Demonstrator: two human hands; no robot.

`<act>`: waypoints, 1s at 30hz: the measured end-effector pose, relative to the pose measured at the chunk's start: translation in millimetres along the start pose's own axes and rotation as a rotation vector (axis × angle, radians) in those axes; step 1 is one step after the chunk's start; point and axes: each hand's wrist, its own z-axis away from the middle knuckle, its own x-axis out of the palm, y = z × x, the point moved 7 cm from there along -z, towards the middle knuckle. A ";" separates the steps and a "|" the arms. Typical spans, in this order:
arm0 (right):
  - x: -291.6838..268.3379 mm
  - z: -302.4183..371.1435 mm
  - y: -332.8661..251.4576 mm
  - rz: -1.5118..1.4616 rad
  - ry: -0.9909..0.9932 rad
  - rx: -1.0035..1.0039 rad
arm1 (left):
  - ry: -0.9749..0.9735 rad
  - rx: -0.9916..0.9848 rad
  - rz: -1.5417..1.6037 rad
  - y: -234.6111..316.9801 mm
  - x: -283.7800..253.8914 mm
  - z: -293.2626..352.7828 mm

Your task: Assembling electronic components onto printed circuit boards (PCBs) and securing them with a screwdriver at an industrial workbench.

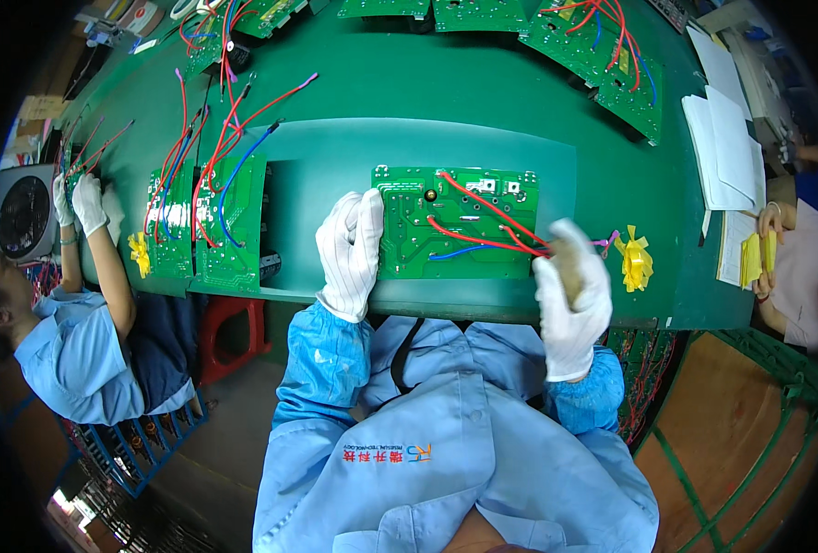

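Observation:
A green circuit board point(464, 217) lies in front of me on a pale translucent sheet point(317, 147). My left hand point(349, 253), in a white striped glove, grips the board's left edge. Red wires point(492, 207) and a blue wire point(460, 251) run from the board to the right. They reach my gloved right hand point(573, 295), whose fingers close round them beside the board's right edge. That hand is slightly blurred, with a brownish patch between thumb and fingers that I cannot make out. Purple wire tips point(607, 241) stick out past it.
Wired boards point(229, 221) stand at the left, and more boards point(603, 60) lie along the far side. Yellow ribbon bundles point(634, 260) flank the work. Papers point(727, 152) lie at the right. A co-worker point(86, 341) sits at the left; another person's hand point(773, 221) is at the right.

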 end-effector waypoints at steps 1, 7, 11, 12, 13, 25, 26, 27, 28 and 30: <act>6.0 -4.6 -17.7 0.048 -0.069 -0.205 | 0.005 -0.027 0.009 -1.8 0.6 0.5; 62.3 0.2 -63.4 0.437 -0.303 -0.515 | -0.009 -0.019 -0.012 -5.3 1.5 1.9; 61.2 -5.6 -61.6 0.585 -0.279 -0.469 | -0.021 -0.037 -0.007 -11.4 1.8 3.5; 58.1 -7.4 -61.1 0.591 -0.288 -0.456 | -0.005 -0.048 0.005 -12.7 1.6 4.1; 55.4 -8.6 -59.3 0.582 -0.298 -0.426 | -0.020 -0.102 0.022 -14.6 2.3 3.4; 47.6 -2.1 -46.8 0.541 -0.274 -0.287 | 0.003 -0.112 0.033 -29.6 3.9 6.9; 49.7 -3.7 -46.6 0.527 -0.234 -0.306 | 0.031 -0.081 0.037 -29.1 2.5 6.8; 49.6 -5.1 -49.0 0.543 -0.173 -0.333 | 0.008 -0.123 0.039 -32.4 2.0 7.8; 50.2 -7.5 -51.6 0.530 -0.154 -0.358 | -0.018 -0.168 0.044 -34.1 2.3 9.9; 48.6 -14.2 -55.5 0.525 -0.135 -0.386 | -0.065 -0.200 0.009 -37.8 3.9 8.8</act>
